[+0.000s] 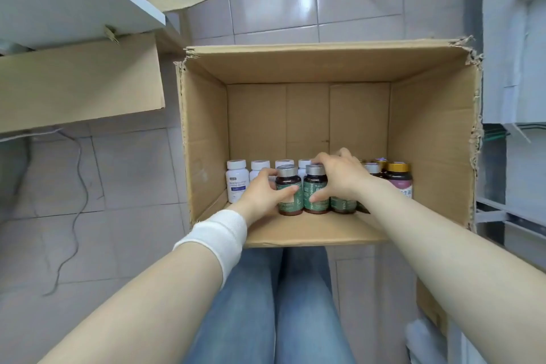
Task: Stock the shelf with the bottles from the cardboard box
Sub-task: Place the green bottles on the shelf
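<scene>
Two hands in cardboard box (428, 133) | left hand (263, 195) fingers grasp amber bottle (289, 190) | right hand (339, 177) fingers grasp neighbouring bottle (316, 190)

White bottles (260, 168) half hidden behind left hand (263, 193); labels unreadable.

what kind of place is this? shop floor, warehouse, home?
Probably a stockroom or the back of a pharmacy-type shop, not certain. Cues: an open brown cardboard box holding rows of white plastic supplement bottles and brown green-labelled bottles, white shelving boards, more cartons on grey floor tiles.
</scene>
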{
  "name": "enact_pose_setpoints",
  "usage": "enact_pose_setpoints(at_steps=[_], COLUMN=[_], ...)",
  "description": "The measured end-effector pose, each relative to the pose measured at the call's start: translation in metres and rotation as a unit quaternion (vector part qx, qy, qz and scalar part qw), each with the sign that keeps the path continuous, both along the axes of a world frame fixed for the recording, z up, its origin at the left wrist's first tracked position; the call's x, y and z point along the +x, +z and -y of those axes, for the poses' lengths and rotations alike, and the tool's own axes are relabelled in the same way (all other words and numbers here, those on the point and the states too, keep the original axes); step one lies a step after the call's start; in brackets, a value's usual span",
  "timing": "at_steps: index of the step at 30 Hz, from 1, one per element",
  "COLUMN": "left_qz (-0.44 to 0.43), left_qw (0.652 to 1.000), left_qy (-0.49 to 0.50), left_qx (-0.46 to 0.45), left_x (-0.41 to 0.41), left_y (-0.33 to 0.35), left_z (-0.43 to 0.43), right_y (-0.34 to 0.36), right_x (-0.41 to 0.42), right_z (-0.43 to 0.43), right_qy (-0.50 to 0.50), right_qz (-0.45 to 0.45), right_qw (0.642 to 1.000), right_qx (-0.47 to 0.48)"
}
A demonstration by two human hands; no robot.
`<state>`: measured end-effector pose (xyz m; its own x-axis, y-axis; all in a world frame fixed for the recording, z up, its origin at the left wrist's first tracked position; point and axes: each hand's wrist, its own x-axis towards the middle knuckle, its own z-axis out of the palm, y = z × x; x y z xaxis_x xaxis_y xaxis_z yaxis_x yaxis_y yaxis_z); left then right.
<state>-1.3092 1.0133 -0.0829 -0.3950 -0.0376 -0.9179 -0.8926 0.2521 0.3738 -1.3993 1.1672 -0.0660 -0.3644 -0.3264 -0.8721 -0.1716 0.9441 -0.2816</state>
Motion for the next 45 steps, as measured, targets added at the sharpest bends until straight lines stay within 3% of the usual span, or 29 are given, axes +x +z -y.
enact_pose_setpoints(at_steps=[9, 14, 19, 21, 23, 29, 34, 36, 45], left_qz=[-0.058, -0.123, -0.202, -0.223, -0.241, -0.277, -0.298, -0.302, -0.259], left_qw=[0.996, 0.990, 0.976, 0.967, 0.959, 0.920, 0.881, 0.864, 0.792], left_qy=[0.066, 0.060, 0.022, 0.022, 0.006, -0.093, -0.171, -0.191, -0.317], left_qx=[-0.007, 0.034, 0.084, 0.119, 0.148, 0.261, 0.325, 0.355, 0.453], left_x=[0.004, -0.005, -0.008, -0.006, 0.001, 0.027, 0.066, 0.087, 0.218], left_y=[0.035, 0.110, 0.208, 0.240, 0.269, 0.324, 0.381, 0.403, 0.477], left_z=[0.022, 0.028, 0.026, 0.021, 0.015, -0.018, -0.059, -0.079, -0.171], right_y=[0.028, 0.105, 0.201, 0.229, 0.257, 0.321, 0.371, 0.392, 0.465], right_x=[0.008, 0.013, 0.051, 0.074, 0.103, 0.204, 0.278, 0.308, 0.483], right_z=[-0.017, -0.039, -0.063, -0.067, -0.066, -0.049, -0.043, -0.047, -0.086], right_qy=[-0.163, -0.335, -0.446, -0.510, -0.589, -0.764, -0.785, -0.786, -0.781], right_qz=[-0.089, -0.082, -0.082, -0.094, -0.101, -0.078, -0.133, -0.175, -0.333], right_qw=[0.971, 0.911, 0.850, 0.812, 0.747, 0.478, 0.351, 0.324, 0.297], right_qx=[-0.150, -0.228, -0.269, -0.269, -0.292, -0.426, -0.493, -0.496, -0.436])
